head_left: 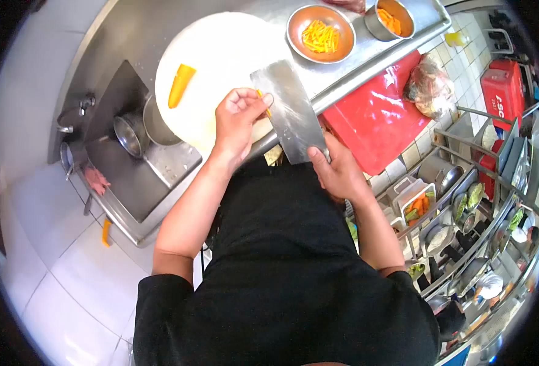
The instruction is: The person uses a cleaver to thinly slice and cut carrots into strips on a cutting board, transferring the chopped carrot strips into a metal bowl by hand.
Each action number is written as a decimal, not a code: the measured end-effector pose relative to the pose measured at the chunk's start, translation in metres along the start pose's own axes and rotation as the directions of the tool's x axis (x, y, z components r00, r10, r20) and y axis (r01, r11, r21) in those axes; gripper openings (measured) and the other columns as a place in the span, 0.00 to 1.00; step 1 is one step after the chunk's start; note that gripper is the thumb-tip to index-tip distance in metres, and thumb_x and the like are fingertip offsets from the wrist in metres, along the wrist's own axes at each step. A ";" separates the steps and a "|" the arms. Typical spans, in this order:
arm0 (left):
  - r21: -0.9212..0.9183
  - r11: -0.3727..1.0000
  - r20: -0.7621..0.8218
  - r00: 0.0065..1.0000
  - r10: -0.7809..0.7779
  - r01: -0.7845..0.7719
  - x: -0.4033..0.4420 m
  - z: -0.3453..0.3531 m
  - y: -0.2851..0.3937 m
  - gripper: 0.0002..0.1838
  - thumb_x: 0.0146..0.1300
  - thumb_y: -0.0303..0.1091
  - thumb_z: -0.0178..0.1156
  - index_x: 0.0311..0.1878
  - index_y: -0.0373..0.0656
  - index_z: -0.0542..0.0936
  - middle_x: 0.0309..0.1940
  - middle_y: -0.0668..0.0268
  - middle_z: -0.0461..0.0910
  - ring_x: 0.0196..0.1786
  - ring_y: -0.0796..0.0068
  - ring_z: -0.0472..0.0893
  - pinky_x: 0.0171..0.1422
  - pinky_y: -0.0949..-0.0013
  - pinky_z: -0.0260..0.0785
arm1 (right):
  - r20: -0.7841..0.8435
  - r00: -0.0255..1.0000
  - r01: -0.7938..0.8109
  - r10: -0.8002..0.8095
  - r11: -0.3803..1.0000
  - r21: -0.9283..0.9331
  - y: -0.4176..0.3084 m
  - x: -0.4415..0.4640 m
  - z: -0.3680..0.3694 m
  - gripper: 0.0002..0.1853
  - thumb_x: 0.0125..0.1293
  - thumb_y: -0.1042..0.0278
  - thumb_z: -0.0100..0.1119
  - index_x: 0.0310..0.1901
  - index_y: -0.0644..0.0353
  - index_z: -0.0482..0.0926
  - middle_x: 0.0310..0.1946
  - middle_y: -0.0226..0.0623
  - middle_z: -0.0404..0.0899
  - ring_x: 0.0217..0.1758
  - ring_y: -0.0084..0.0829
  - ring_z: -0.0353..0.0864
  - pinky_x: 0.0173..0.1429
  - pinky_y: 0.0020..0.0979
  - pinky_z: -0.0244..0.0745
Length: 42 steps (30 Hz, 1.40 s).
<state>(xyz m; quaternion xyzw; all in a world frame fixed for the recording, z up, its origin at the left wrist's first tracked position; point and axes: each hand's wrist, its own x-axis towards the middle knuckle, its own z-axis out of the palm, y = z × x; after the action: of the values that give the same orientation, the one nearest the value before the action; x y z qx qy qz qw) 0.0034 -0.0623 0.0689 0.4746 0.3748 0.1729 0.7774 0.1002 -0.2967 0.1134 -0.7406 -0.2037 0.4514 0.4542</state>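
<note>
1. Long stainless-steel surface [339, 74]: smooth, glossy, raised rolled lip along its front edge. Hard, looks slick where wet.
2. Thick round white cutting board [227, 55]: matte, pale, by the surface's front edge. Probably heavy; best lifted by the rim.
3. Broad rectangular steel cleaver [291, 110]: slants across the board's front-right rim and the surface's front edge. Face scuffed, with small wet-looking specks. Likely stiff and blade-heavy; hold at the handle end, thumb on the flat. Right grip [339, 168] does so: thumb on the face, fingers tucked behind, firmly wrapped; handle hidden.
4. Round copper-coloured bowl [345, 36]: shallow, shiny rim, near the surface's front edge; holds loose slender orange strips [320, 38].
5. Deep cylindrical steel pot [374, 25]: near the surface's right corner, thicker orange slices [389, 21] inside.
6. Tapered orange vegetable chunk [181, 85]: near the board's left rim. Likely firm, slippery on cut sides; take it by the thick end.
7. Thin orange vegetable sliver [268, 113]: beside the blade, contact unclear. Probably very light, snappable; pinch gently mid-length. Left grip [238, 116] has it between thumb and fingertips, almost no gap.
</note>
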 end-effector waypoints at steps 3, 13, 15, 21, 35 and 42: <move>-0.137 0.981 0.138 0.983 -0.121 0.140 0.009 0.013 0.002 0.10 0.74 0.25 0.71 0.50 0.42 0.78 0.40 0.63 0.86 0.44 0.73 0.86 0.57 0.66 0.83 | -0.103 0.994 0.032 -0.029 0.999 0.033 0.010 -0.018 -0.017 0.18 0.85 0.59 0.58 0.66 0.63 0.78 0.38 0.46 0.86 0.42 0.37 0.88 0.51 0.37 0.82; 0.353 0.936 0.145 0.988 -0.050 -0.005 0.136 0.112 0.020 0.19 0.77 0.31 0.68 0.66 0.32 0.84 0.56 0.55 0.88 0.57 0.70 0.86 0.66 0.66 0.79 | -0.445 0.889 0.085 0.110 0.915 0.395 0.051 -0.048 -0.056 0.12 0.88 0.61 0.53 0.55 0.62 0.75 0.20 0.24 0.70 0.16 0.18 0.69 0.21 0.26 0.66; 0.502 0.864 0.178 0.983 -0.053 -0.045 0.135 0.107 0.026 0.23 0.77 0.33 0.68 0.71 0.32 0.82 0.60 0.54 0.88 0.62 0.70 0.86 0.71 0.67 0.77 | -0.452 0.885 0.083 0.114 0.916 0.392 0.063 -0.053 -0.055 0.12 0.88 0.60 0.52 0.57 0.62 0.75 0.20 0.24 0.70 0.15 0.18 0.68 0.21 0.25 0.65; 0.584 0.741 0.250 0.942 0.223 -0.331 0.084 0.018 0.039 0.19 0.74 0.30 0.70 0.65 0.36 0.86 0.60 0.60 0.89 0.59 0.71 0.88 0.65 0.68 0.78 | -0.357 0.925 0.031 0.132 0.909 0.417 0.078 -0.064 -0.050 0.14 0.87 0.61 0.54 0.61 0.63 0.76 0.22 0.25 0.72 0.17 0.18 0.70 0.22 0.26 0.67; 0.799 0.427 0.302 0.896 0.325 -0.424 0.003 -0.095 -0.040 0.25 0.59 0.25 0.81 0.60 0.39 0.84 0.65 0.54 0.85 0.69 0.61 0.83 0.76 0.59 0.74 | 0.040 0.998 0.033 -0.042 0.979 0.200 0.090 0.010 0.034 0.17 0.83 0.57 0.58 0.51 0.66 0.72 0.37 0.63 0.83 0.43 0.64 0.86 0.48 0.52 0.79; 0.797 0.409 0.305 0.881 0.361 -0.444 0.000 -0.100 -0.048 0.26 0.58 0.27 0.82 0.60 0.40 0.85 0.66 0.53 0.85 0.69 0.59 0.84 0.76 0.59 0.75 | 0.158 0.982 -0.128 0.102 0.978 0.164 0.067 0.022 0.032 0.17 0.84 0.56 0.56 0.50 0.65 0.71 0.36 0.64 0.83 0.45 0.68 0.85 0.47 0.56 0.77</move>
<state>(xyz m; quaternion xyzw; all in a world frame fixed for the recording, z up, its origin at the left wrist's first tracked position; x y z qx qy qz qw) -0.0755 -0.0256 0.0004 0.8742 0.2518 0.1288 0.3946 0.0766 -0.2988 0.0399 -0.6732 -0.1538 0.5468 0.4734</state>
